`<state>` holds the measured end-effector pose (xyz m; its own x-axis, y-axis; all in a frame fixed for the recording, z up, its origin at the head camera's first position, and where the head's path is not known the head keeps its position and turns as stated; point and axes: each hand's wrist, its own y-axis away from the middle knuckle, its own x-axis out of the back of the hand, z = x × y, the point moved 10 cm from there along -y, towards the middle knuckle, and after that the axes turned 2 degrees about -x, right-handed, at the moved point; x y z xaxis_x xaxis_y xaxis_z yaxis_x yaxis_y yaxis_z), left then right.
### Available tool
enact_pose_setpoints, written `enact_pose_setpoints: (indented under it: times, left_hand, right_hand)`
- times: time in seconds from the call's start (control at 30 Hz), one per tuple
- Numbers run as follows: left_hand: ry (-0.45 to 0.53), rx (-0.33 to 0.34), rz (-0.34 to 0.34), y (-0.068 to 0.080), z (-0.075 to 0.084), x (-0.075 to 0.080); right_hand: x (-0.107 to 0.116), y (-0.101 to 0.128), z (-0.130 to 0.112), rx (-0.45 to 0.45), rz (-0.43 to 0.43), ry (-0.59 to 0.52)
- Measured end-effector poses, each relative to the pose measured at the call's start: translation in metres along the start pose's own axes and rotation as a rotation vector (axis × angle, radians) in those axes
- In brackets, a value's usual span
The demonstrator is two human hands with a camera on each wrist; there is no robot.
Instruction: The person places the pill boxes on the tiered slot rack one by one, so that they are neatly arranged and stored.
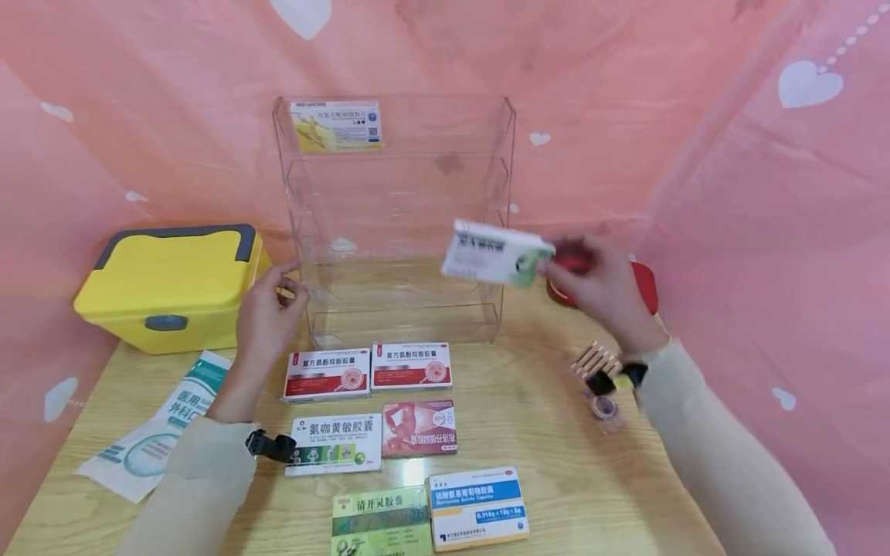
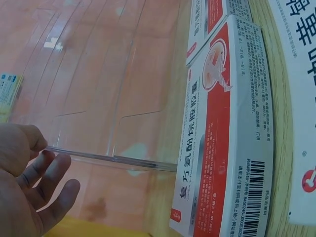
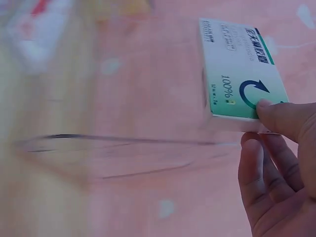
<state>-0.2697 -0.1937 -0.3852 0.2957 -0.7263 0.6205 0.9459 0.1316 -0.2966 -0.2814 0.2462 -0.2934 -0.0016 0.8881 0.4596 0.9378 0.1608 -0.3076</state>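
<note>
My right hand point(image 1: 603, 284) pinches a white and green medicine box point(image 1: 490, 255) by its green end, thumb on top and fingers below. The box is in the air in front of the right side of a clear tiered display rack point(image 1: 406, 326). In the right wrist view the medicine box point(image 3: 237, 64) shows a curved arrow and "100%". My left hand point(image 1: 270, 315) is at the rack's left side; in the left wrist view its thumb and fingers pinch the edge of the clear rack point(image 2: 118, 159). A yellow and white medicine box point(image 1: 337, 127) stands in the top tier at the left.
Before the rack lie two red and white boxes point(image 1: 327, 374), a white and green box point(image 1: 334, 444), a pink box point(image 1: 419, 428), a green box point(image 1: 381, 521) and a blue and white box point(image 1: 478, 510). A yellow case point(image 1: 174, 286), mask packet point(image 1: 163, 432) and red case point(image 1: 645, 287) flank them.
</note>
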Motion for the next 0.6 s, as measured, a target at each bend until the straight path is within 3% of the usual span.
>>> enact_pose_setpoints:
  times: [0.13, 0.27, 0.4, 0.6]
  left_hand:
    - [0.004, 0.007, -0.025, 0.002, 0.002, -0.006]
    - [0.001, -0.015, -0.029, 0.002, 0.008, -0.01]
    - [0.004, -0.025, -0.029, 0.004, 0.012, -0.012]
    - [0.021, -0.006, -0.042, 0.004, 0.014, -0.015]
  right_hand:
    - [0.005, -0.064, -0.04, -0.007, 0.011, -0.036]
    - [0.012, -0.111, -0.083, 0.035, 0.046, -0.015]
    - [0.014, -0.141, -0.114, 0.134, 0.074, 0.094]
    - [0.015, -0.164, -0.121, 0.151, 0.089, 0.188]
